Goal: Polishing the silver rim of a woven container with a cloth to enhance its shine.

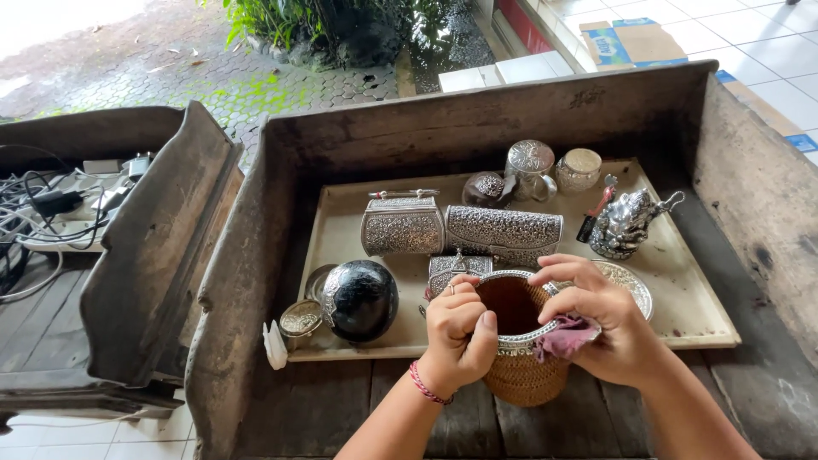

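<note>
So the biggest thing here is one dark wooden trough (750, 196) with high worn walls, and a second wooden trough (162, 247) sits just left of it with a tangle of cables (51, 204) behind. Inside the big one lies one flat beige tray (690, 315) carrying the silver stuff.

Counting what's on the tray: two larger embossed silver boxes side by side, the rounded box (402, 226) on the left and the long box (504, 232) on the right, plus one small silver box (453, 268) in front of them, partly hidden by the hands. One black ball-shaped pot (362, 298) sits at the front left with one small round lid (301, 319) beside it. At the back there are two silver jars (532, 166) and one dark round piece (486, 189). One silver figurine (626, 223) stands on the right, one flat silver plate (635, 285) near it.

The woven basket (524, 375) with a silver rim sits at the tray's front edge. The left hand (460, 328) has its grip closed tight on the rim, thumb up. The right hand (596, 319) pinches one pinkish cloth (564, 336) against the rim's other side.
</note>
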